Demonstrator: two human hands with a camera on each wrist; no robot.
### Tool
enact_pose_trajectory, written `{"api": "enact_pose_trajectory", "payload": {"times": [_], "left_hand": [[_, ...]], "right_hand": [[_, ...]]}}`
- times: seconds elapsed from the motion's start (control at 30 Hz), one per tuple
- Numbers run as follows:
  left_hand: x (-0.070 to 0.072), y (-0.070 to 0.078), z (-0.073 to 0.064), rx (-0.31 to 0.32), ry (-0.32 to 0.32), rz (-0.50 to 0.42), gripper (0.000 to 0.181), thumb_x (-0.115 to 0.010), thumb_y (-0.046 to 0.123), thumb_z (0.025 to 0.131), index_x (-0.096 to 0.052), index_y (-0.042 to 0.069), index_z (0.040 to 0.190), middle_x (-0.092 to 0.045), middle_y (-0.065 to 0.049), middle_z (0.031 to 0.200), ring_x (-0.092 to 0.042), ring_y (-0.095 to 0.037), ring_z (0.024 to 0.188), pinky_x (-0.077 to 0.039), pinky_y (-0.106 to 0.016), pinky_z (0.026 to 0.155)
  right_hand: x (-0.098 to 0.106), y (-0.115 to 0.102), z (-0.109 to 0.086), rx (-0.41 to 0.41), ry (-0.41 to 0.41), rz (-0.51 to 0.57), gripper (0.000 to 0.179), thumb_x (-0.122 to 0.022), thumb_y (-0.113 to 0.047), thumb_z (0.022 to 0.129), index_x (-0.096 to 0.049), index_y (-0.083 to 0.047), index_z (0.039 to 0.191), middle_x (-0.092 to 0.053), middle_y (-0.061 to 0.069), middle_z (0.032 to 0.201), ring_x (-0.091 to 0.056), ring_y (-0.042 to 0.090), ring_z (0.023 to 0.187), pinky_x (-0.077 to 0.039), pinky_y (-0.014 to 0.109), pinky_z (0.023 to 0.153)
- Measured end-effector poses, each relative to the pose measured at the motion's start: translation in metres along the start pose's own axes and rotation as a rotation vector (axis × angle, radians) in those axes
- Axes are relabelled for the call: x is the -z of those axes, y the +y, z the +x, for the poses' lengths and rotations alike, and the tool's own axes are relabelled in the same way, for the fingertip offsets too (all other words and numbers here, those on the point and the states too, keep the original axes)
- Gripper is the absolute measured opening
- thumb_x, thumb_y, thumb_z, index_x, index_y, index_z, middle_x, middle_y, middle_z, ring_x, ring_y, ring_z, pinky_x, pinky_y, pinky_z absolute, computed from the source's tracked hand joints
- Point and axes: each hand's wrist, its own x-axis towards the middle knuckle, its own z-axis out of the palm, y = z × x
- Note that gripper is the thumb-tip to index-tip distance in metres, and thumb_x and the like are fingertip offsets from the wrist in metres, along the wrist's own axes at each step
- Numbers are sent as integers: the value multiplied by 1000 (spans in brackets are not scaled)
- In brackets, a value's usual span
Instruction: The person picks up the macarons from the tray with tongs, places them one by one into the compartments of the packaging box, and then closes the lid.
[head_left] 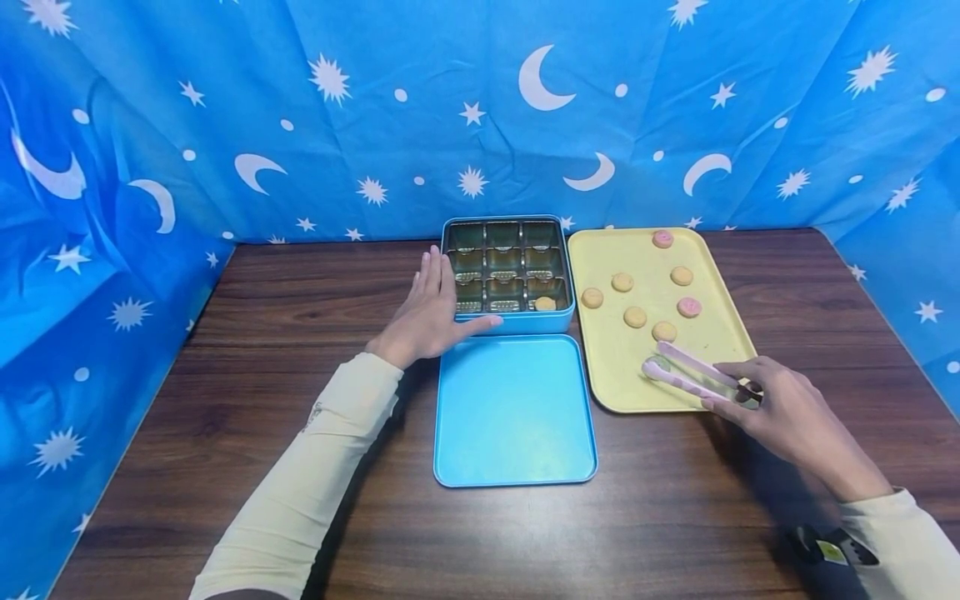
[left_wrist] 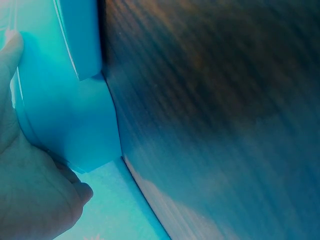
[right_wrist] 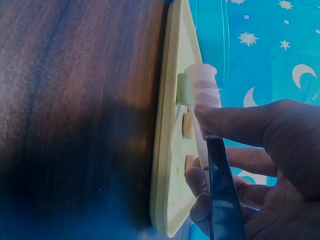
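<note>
left hand (head_left: 427, 315), fingers straight, rests against a tin (head_left: 525, 323), likely steadying it; right hand (head_left: 787, 408) grips tongs (head_left: 697, 364) around a green cookie (head_left: 660, 362) ahead.

No text legible. Dark print (head_left: 313, 414) on left sleeve (head_left: 300, 483) and yellow label (head_left: 831, 552) on black device (head_left: 856, 549) by right sleeve (head_left: 911, 537): unreadable.

Head view bright, fairly sharp; pale glare on table (head_left: 517, 533), soft shadow beside left sleeve (head_left: 300, 475). Left wrist: blue cast, soft focus, upper left washed out. Right wrist: blue-tinted, shadowed lower left.
</note>
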Motion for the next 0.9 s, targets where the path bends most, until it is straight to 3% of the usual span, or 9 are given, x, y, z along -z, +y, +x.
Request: {"api": "enact_pose_trajectory", "payload": {"times": [0.9], "left_hand": [[0,-1,-1,-6,0,-2,126,-48,83,86,9,-1,159,22,-17,166,22,-28,152,2,-47,123]], "right_hand": [[-6,2,1,5,10,21,48,-83,-16,84,-67,14,118,-66,21,96,-53,29,77,-39,34,61]]}}
